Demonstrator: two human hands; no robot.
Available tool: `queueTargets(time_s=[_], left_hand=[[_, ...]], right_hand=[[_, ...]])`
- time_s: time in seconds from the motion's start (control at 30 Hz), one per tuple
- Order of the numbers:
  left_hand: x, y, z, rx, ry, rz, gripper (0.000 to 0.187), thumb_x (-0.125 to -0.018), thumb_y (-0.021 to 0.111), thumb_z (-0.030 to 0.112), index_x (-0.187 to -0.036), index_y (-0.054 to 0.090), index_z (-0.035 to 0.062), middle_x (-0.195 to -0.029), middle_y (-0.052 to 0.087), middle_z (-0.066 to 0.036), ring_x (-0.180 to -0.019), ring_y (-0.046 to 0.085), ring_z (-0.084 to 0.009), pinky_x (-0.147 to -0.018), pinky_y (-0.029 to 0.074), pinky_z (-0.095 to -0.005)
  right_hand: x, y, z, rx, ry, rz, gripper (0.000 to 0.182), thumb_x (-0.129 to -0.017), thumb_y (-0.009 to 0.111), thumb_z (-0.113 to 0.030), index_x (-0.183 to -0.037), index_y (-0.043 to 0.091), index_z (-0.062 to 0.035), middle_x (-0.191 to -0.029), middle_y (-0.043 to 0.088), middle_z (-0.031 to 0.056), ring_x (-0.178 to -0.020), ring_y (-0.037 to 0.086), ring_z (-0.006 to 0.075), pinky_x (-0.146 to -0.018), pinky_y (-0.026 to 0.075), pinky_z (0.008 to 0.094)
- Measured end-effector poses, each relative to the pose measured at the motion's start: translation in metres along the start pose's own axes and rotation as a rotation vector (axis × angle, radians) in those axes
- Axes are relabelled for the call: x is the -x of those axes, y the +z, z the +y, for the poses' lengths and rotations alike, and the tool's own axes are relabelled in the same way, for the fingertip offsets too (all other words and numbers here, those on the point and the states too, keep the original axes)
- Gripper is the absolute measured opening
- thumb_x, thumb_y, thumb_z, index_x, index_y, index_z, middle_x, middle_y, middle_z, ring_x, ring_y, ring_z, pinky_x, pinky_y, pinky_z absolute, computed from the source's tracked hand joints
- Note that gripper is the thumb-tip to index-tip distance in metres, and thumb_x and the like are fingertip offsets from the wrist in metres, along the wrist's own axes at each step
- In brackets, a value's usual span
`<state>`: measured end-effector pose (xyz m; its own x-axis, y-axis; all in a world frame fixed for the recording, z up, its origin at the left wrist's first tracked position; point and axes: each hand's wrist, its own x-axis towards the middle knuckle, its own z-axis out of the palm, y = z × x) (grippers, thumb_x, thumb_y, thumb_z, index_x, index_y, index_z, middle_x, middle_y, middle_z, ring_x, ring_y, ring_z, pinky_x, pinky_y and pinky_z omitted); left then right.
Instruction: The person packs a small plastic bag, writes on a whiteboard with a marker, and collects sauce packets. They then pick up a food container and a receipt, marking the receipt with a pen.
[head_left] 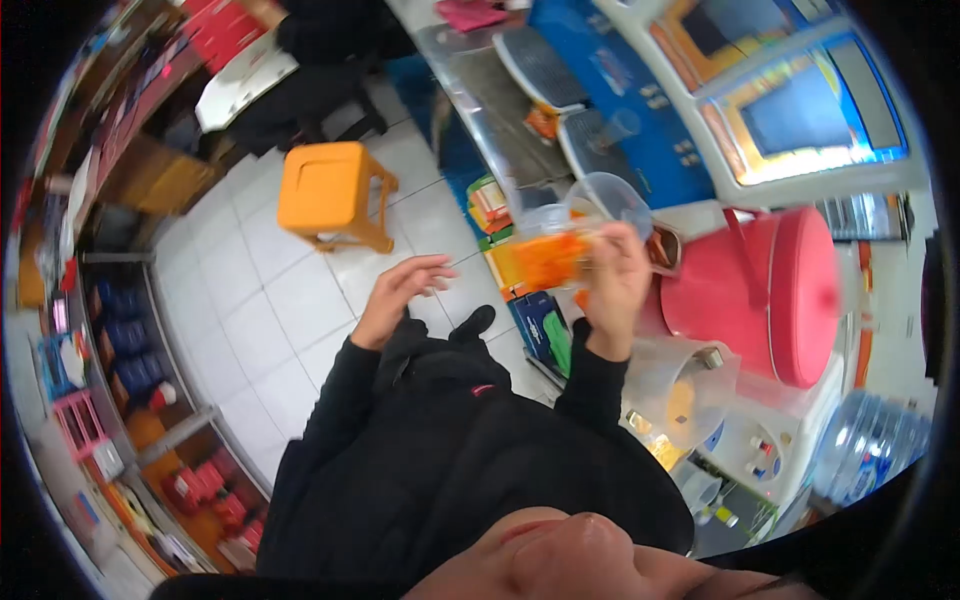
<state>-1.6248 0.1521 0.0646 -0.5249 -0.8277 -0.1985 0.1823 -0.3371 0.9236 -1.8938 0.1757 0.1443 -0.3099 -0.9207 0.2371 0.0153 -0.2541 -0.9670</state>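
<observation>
My right hand (617,280) is closed on the top end of a bright orange packet (548,261), blurred by motion, so its print cannot be read. The packet hangs in front of the counter, close to a clear plastic tub (612,200). My left hand (403,292) is raised over the floor with its fingers stretched out and nothing in them. A gap separates it from the packet. Just right of my right hand stands a large pink lidded drink cooler (752,290) with a handle.
A yellow-orange plastic stool (322,190) stands on the white tiled floor (260,310). Below the cooler is a clear container (690,385); a large water bottle (868,445) is at right. Shelves (130,340) line the left side. Another person (340,50) in dark clothes is at the top.
</observation>
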Motion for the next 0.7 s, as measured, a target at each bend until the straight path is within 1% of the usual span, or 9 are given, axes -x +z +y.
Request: queueTargets(time_s=[0.07, 0.1, 0.17, 0.27, 0.3, 0.33, 0.43, 0.57, 0.7], left_hand=[[0.012, 0.000, 0.018, 0.107, 0.130, -0.115, 0.040, -0.087, 0.061, 0.020, -0.121, 0.053, 0.0002, -0.106, 0.062, -0.007, -0.092, 0.057, -0.0118, -0.080, 0.044, -0.0264], [0.021, -0.009, 0.028, 0.144, 0.056, -0.124, 0.041, -0.082, 0.067, 0.011, -0.119, 0.054, -0.0012, -0.104, 0.062, -0.006, -0.093, 0.056, -0.0102, -0.081, 0.044, -0.0259], [0.043, -0.029, 0.048, 0.096, 0.125, 0.050, 0.032, -0.080, 0.070, 0.010, -0.108, 0.060, -0.0028, -0.093, 0.065, -0.005, -0.081, 0.058, -0.0089, -0.075, 0.046, -0.0240], [0.090, -0.089, 0.060, 0.141, 0.179, 0.311, 0.024, -0.081, 0.070, 0.011, -0.100, 0.063, -0.0034, -0.085, 0.066, -0.005, -0.070, 0.059, -0.0089, -0.067, 0.048, -0.0230], [0.108, -0.113, 0.063, 0.165, 0.234, 0.434, 0.021, -0.081, 0.070, 0.011, -0.096, 0.065, -0.0037, -0.081, 0.066, -0.005, -0.066, 0.059, -0.0088, -0.061, 0.049, -0.0225], [0.127, -0.139, 0.067, 0.161, 0.269, 0.490, 0.021, -0.081, 0.070, 0.011, -0.096, 0.065, -0.0037, -0.081, 0.066, -0.005, -0.066, 0.059, -0.0088, -0.061, 0.049, -0.0225], [0.185, -0.218, 0.075, 0.187, 0.362, 0.736, 0.019, -0.083, 0.068, 0.011, -0.094, 0.065, -0.0039, -0.077, 0.066, -0.006, -0.060, 0.058, -0.0082, -0.052, 0.047, -0.0202], [0.252, -0.301, 0.094, -0.106, 0.399, 0.901, 0.020, -0.081, 0.070, 0.015, -0.089, 0.067, -0.0032, -0.072, 0.065, -0.004, -0.061, 0.057, -0.0059, -0.053, 0.046, -0.0204], [0.293, -0.378, 0.103, -0.116, 0.420, 0.990, 0.021, -0.081, 0.071, 0.017, -0.084, 0.068, -0.0033, -0.068, 0.065, -0.004, -0.062, 0.057, -0.0050, -0.053, 0.045, -0.0210]], right_hand=[[0.004, 0.057, 0.006, -0.126, 0.282, -0.270, 0.009, -0.091, 0.058, -0.013, -0.094, 0.054, -0.0050, -0.078, 0.057, -0.0023, -0.065, 0.051, 0.0020, -0.057, 0.038, 0.0166], [0.007, 0.087, 0.009, -0.109, 0.324, -0.346, 0.010, -0.091, 0.057, -0.013, -0.094, 0.054, -0.0050, -0.077, 0.057, -0.0024, -0.064, 0.051, 0.0014, -0.054, 0.037, 0.0163], [0.010, 0.145, 0.013, -0.071, 0.398, -0.470, 0.012, -0.091, 0.058, -0.014, -0.096, 0.055, -0.0043, -0.080, 0.060, -0.0012, -0.063, 0.052, 0.0014, -0.050, 0.036, 0.0156], [0.023, 0.236, 0.026, -0.160, 0.335, -0.561, 0.013, -0.089, 0.060, -0.014, -0.096, 0.055, -0.0034, -0.081, 0.060, -0.0004, -0.063, 0.053, 0.0027, -0.050, 0.038, 0.0164], [0.027, 0.267, 0.028, -0.270, 0.393, -0.624, 0.019, -0.087, 0.063, -0.011, -0.100, 0.055, -0.0007, -0.087, 0.062, 0.0026, -0.068, 0.057, 0.0060, -0.053, 0.045, 0.0187], [0.034, 0.304, 0.029, -0.285, 0.388, -0.689, 0.019, -0.087, 0.063, -0.011, -0.100, 0.055, -0.0007, -0.087, 0.062, 0.0026, -0.068, 0.057, 0.0060, -0.053, 0.045, 0.0187], [0.062, 0.412, 0.041, -0.220, 0.475, -0.932, 0.025, -0.082, 0.067, -0.004, -0.104, 0.058, 0.0048, -0.093, 0.064, 0.0088, -0.075, 0.063, 0.0116, -0.066, 0.054, 0.0246], [0.082, 0.522, 0.045, -0.045, 0.342, -1.046, 0.015, -0.080, 0.068, -0.003, -0.092, 0.063, 0.0041, -0.080, 0.066, 0.0067, -0.070, 0.062, 0.0102, -0.063, 0.051, 0.0221], [0.089, 0.605, 0.056, 0.025, 0.227, -1.206, 0.017, -0.078, 0.070, -0.004, -0.093, 0.063, 0.0030, -0.083, 0.065, 0.0053, -0.074, 0.060, 0.0089, -0.066, 0.048, 0.0217]])
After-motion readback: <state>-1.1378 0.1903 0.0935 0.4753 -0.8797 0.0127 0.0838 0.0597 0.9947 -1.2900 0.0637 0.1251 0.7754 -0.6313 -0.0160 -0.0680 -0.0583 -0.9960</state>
